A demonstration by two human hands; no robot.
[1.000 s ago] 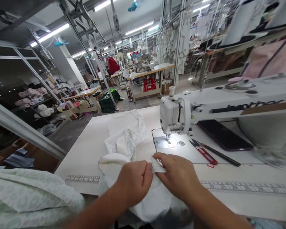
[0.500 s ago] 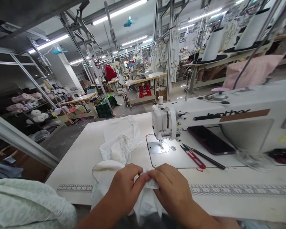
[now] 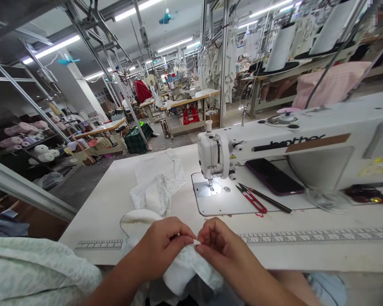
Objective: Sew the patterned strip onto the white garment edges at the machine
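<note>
Cloth [image 3: 191, 272] bunches at the near edge of the table [image 3: 95, 216], your left grip [image 3: 161, 246] closed on it, your right grip [image 3: 221, 250] pinching it narrowly; press evenly so the fold lies flat.

A white sewing table [image 3: 108, 212] is seen from its near edge. Crumpled white lace-patterned fabric [image 3: 156, 182] is laid on its left part. A Brother sewing machine [image 3: 274, 144] is mounted at right, and a dark phone [image 3: 272, 176] is placed on the machine's bed, with red thread snips [image 3: 251, 199] and a slim black tool [image 3: 271, 200] just beside it. 2 printed measuring scales [image 3: 98, 244] are fixed along the near edge.
</note>
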